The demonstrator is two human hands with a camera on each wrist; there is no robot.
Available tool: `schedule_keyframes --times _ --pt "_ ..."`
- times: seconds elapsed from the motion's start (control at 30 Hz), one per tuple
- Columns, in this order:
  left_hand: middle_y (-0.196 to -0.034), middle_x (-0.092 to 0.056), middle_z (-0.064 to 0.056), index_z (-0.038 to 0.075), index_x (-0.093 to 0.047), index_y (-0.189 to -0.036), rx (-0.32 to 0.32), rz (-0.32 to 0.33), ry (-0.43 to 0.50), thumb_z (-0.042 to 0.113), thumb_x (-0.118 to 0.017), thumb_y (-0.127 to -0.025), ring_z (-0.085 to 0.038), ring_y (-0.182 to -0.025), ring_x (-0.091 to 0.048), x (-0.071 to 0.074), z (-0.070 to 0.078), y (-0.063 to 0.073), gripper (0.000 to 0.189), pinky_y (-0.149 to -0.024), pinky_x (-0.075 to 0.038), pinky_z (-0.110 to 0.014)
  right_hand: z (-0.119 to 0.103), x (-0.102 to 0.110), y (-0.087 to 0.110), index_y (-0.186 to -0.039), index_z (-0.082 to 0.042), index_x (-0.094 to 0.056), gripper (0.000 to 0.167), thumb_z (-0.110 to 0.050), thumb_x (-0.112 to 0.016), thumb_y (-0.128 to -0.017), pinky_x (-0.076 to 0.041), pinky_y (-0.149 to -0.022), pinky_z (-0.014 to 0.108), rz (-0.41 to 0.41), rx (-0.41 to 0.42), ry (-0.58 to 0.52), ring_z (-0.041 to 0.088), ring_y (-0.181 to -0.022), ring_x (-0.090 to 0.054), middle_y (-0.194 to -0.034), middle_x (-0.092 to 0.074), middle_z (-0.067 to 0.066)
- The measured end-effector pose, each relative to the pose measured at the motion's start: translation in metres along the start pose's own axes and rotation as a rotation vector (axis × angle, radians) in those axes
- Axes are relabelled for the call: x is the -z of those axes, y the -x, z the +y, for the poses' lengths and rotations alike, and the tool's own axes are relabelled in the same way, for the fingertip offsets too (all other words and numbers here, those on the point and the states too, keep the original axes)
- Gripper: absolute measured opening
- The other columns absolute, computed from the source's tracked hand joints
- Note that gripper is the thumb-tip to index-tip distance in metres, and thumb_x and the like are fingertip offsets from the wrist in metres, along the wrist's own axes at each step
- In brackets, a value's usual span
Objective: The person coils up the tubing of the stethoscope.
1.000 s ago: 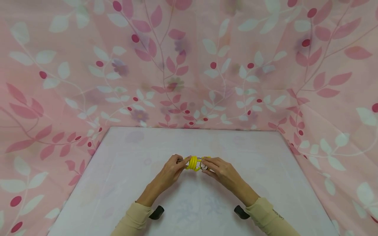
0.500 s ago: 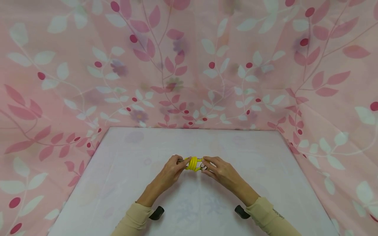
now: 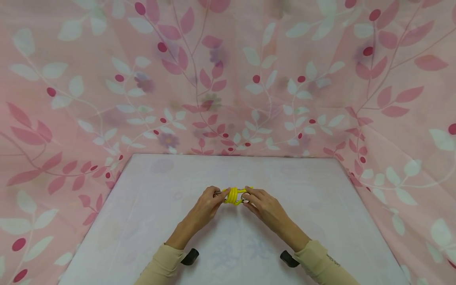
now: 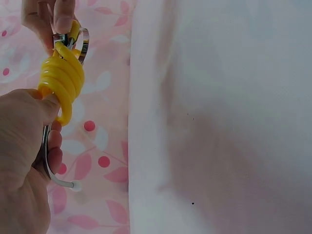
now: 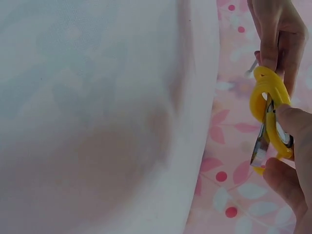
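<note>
A yellow cord [image 3: 233,195], wound in several coils round a metal piece, is held between both hands above the table. My left hand [image 3: 206,206] grips its left end, thumb against the coils. In the left wrist view a curved metal hook [image 4: 59,181] with a whitish tip sticks out below that palm. My right hand [image 3: 268,208] pinches the other end, near a metal ring [image 4: 86,48]. In the right wrist view a flat shiny metal part [image 5: 261,146] lies along the yellow loops, close to the right fingertips. The fingers hide part of the metal.
A white table covering [image 3: 160,229] with faint prints lies beneath the hands. Pink floral cloth [image 3: 228,79] hangs behind and at both sides. Black devices [image 3: 190,257] sit by both wrists.
My right hand has shifted slightly at the cord's right end, and its wrist has moved a little left. The left hand keeps its hold almost unmoved.
</note>
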State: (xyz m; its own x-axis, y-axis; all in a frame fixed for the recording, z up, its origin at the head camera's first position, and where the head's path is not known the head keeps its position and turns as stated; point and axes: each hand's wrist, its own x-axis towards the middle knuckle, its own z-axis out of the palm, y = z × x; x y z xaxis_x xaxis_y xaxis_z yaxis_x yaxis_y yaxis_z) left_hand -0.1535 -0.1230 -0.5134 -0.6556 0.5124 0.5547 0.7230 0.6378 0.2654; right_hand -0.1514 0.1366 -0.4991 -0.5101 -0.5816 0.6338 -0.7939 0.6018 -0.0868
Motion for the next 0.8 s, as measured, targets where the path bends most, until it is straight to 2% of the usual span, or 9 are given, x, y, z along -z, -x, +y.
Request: schedule_keyframes --times 0.17,0.37,0.47,0.6,0.67,0.8 --pt "-0.104 -0.059 -0.013 0.016 -0.062 -0.134 -0.024 -0.014 -0.017 0.002 -0.079 -0.079 -0.020 -0.094 -0.057 -0.001 0.002 0.002 0.060 -0.082 -0.057 -0.028 0.005 0.002 0.000 -0.100 -0.012 -0.072 0.027 -0.025 -0.081 -0.079 -0.058 -0.080 0.029 -0.012 0.052 -0.038 0.021 -0.101 -0.067 -0.115 -0.068 0.012" --pt "-0.106 -0.059 -0.012 0.018 -0.060 -0.136 -0.030 -0.034 -0.029 0.001 -0.081 -0.077 -0.019 -0.095 -0.057 -0.002 0.003 0.004 0.065 -0.082 -0.056 -0.027 0.011 0.005 0.001 -0.099 -0.012 -0.073 0.023 -0.026 -0.079 -0.081 -0.058 -0.080 0.026 -0.059 0.103 -0.067 0.020 -0.100 -0.066 -0.112 -0.067 0.011" --pt "-0.106 -0.058 -0.012 0.020 -0.060 -0.136 -0.029 -0.052 -0.026 0.002 -0.079 -0.079 -0.019 -0.096 -0.057 -0.001 0.003 0.003 0.062 -0.083 -0.056 -0.027 0.012 0.007 0.002 -0.098 -0.014 -0.073 0.023 -0.028 -0.080 -0.080 -0.058 -0.079 0.026 -0.087 0.099 -0.086 0.020 -0.097 -0.064 -0.111 -0.066 0.011" --pt "-0.105 -0.059 -0.011 0.020 -0.062 -0.135 -0.064 -0.051 -0.044 0.003 -0.077 -0.082 -0.019 -0.093 -0.057 -0.001 0.004 0.002 0.057 -0.095 -0.054 -0.039 0.012 0.010 0.000 -0.096 -0.014 -0.074 0.025 -0.028 -0.081 -0.077 -0.057 -0.075 0.023 -0.118 0.083 -0.112 0.016 -0.089 -0.061 -0.104 -0.064 0.009" --pt "-0.103 -0.059 -0.011 0.019 -0.062 -0.134 -0.077 -0.044 -0.045 0.003 -0.077 -0.082 -0.018 -0.091 -0.058 -0.001 0.004 0.002 0.057 -0.096 -0.053 -0.042 0.013 0.011 -0.002 -0.097 -0.014 -0.075 0.025 -0.026 -0.082 -0.076 -0.056 -0.074 0.021 -0.128 0.070 -0.130 0.014 -0.086 -0.059 -0.102 -0.064 0.008" --pt "-0.103 -0.059 -0.011 0.018 -0.061 -0.135 -0.044 -0.053 -0.022 0.004 -0.077 -0.082 -0.017 -0.092 -0.058 -0.002 0.004 0.002 0.057 -0.087 -0.057 -0.031 0.011 0.014 -0.008 -0.099 -0.013 -0.076 0.024 -0.022 -0.082 -0.077 -0.057 -0.075 0.022 -0.145 0.021 -0.168 0.012 -0.087 -0.059 -0.102 -0.063 0.008"
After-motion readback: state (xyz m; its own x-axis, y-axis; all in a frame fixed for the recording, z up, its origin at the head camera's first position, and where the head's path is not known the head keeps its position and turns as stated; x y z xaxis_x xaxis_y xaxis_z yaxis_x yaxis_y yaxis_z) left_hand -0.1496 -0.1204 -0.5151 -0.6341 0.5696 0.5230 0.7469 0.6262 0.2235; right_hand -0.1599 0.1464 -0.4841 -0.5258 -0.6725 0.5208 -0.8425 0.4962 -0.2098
